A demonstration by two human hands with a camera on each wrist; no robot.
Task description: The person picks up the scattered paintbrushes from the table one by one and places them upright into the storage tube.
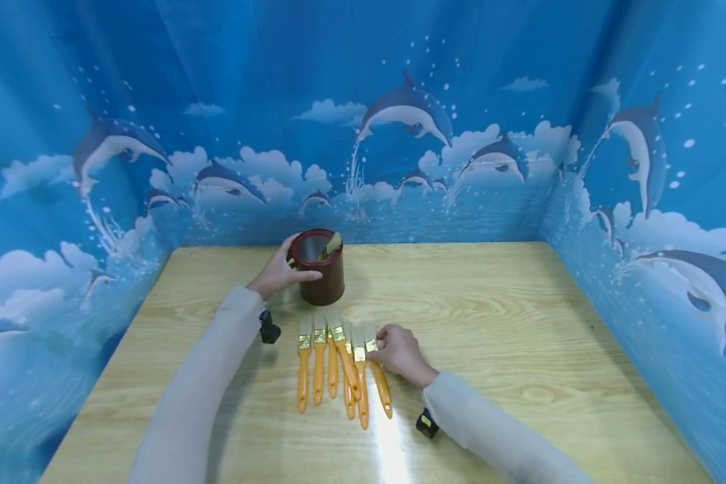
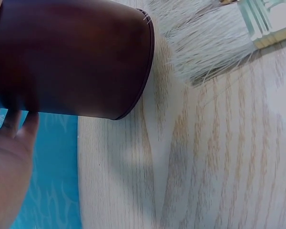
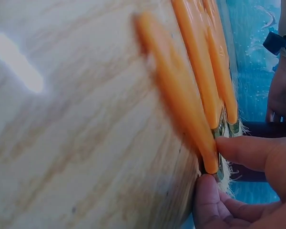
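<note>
My left hand [image 1: 276,274] holds a dark red-brown can [image 1: 323,288] around its left side, thumb across the front near the rim. Inside the can leans a paintbrush [image 1: 334,244], its pale bristles above the rim. Several paintbrushes with orange handles [image 1: 303,380] and gold ferrules lie on the table before the can, bristles toward it, some overlapping. At the right end of the row, my right hand [image 1: 401,353] pinches one paintbrush [image 3: 178,90] by its ferrule between thumb and fingers. In the left wrist view, the can [image 2: 76,57] is close to a brush's bristles [image 2: 214,43].
The light wood table [image 1: 490,323] carries all of this. A blue curtain with dolphins [image 1: 405,111] stands at its back edge and both sides, with the can close to the back. Each wrist wears a small black camera [image 1: 269,328].
</note>
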